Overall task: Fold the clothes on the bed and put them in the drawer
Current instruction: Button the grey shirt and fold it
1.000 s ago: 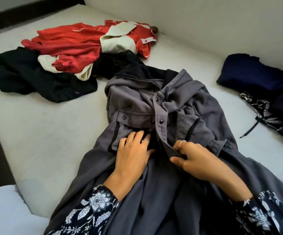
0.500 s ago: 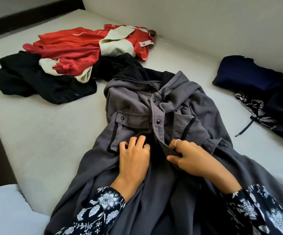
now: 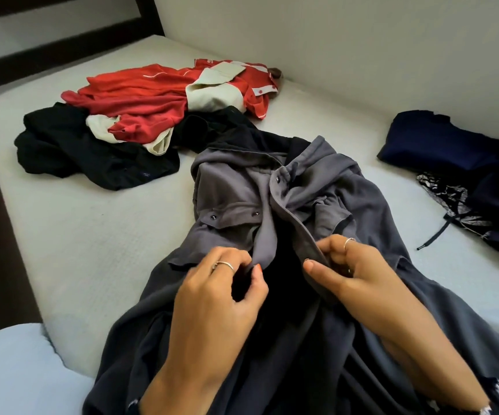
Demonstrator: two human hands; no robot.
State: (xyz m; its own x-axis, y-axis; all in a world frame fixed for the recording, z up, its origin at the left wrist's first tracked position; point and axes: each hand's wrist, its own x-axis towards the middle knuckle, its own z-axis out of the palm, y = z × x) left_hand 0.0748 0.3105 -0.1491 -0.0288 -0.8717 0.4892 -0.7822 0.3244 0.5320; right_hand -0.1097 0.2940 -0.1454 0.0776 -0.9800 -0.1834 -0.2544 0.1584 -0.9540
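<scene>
A long grey jacket point(image 3: 236, 187) with snap buttons lies spread down the middle of the white bed point(image 3: 98, 250), collar away from me. My left hand point(image 3: 221, 292) pinches the edge of its left front panel. My right hand point(image 3: 353, 271) pinches the right button placket. The two front edges are held slightly apart, with dark lining showing between them. A red and cream garment point(image 3: 158, 97) lies on a black one point(image 3: 71, 151) at the far left. No drawer is in view.
Dark navy folded clothes point(image 3: 440, 142) and a black-and-white patterned piece point(image 3: 451, 202) with a drawstring lie at the right by the wall. A dark bed frame point(image 3: 62, 43) runs along the far left. A pale blue pillow or cushion point(image 3: 11, 375) sits at the lower left.
My left hand went from lying flat on the jacket to pinching its front edge. Both hands have drawn toward me and the jacket front has opened a little.
</scene>
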